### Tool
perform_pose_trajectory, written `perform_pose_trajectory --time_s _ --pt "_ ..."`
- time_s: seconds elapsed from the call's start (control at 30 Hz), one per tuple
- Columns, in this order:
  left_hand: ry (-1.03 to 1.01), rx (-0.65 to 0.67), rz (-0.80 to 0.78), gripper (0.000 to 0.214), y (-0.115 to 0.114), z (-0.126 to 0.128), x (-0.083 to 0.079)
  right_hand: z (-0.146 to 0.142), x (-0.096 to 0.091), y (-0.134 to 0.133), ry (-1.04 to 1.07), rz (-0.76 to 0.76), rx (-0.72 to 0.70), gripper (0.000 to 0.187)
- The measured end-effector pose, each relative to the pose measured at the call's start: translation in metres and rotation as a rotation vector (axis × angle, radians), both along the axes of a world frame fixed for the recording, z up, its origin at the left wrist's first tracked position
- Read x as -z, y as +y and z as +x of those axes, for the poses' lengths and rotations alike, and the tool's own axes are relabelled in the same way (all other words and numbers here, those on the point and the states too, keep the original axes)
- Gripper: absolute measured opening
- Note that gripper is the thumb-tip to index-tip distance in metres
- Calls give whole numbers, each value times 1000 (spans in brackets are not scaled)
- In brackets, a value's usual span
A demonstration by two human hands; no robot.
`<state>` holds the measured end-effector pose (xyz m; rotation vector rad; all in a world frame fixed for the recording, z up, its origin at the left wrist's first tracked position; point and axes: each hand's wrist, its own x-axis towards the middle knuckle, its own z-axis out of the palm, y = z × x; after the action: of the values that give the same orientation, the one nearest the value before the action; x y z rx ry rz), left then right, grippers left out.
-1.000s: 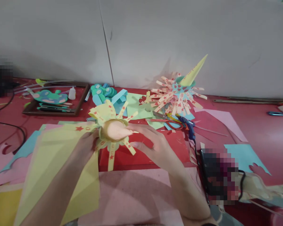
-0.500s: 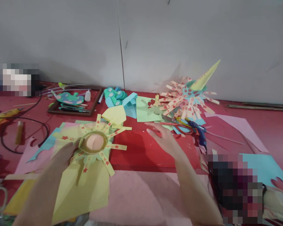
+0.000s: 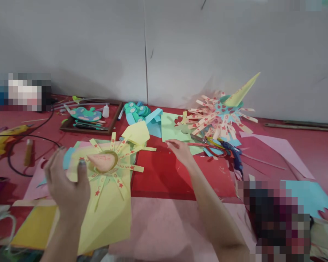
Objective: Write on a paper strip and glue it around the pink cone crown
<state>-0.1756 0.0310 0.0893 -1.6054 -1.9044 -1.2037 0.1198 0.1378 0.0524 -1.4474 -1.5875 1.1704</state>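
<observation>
My left hand (image 3: 68,178) is raised with its fingers apart, just left of a yellow paper ring with rays (image 3: 129,167) marked with red letters and stars. A pink paper cone (image 3: 102,162) sits tilted in the ring's middle, pointing left. Under them lies a large yellow paper sheet (image 3: 106,218). My right hand (image 3: 180,151) is over the far edge of a red board (image 3: 180,174), its fingertips drawn together; whatever is between them, if anything, is too small to see. Close by are scissors with red handles (image 3: 217,150) and a green sheet (image 3: 172,127).
A brown tray (image 3: 84,130) holds a paper cutout and a small white bottle (image 3: 105,111). A finished-looking paper craft with a yellow cone (image 3: 243,91) stands at the back right. A yellow glue gun (image 3: 8,140) with its black cord lies left; a blue glue gun (image 3: 236,154) lies right.
My left hand has let go of the yellow ring and drawn left. The pink cone has tipped and now points left. My right hand's fingers have closed together.
</observation>
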Motion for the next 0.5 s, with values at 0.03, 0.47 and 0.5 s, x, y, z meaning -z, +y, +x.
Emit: perform_pose_trajectory --time_s 0.03,0.47,0.5 --pt "14 36 -2 56 -3 12 -3 -8 3 5 24 -16 13 28" --pt "-170 20 -115 28 4 37 -4 -88 29 48 413 -305 104 26" --pt "-172 13 -107 25 4 37 -3 -90 31 49 419 -298 90 20"
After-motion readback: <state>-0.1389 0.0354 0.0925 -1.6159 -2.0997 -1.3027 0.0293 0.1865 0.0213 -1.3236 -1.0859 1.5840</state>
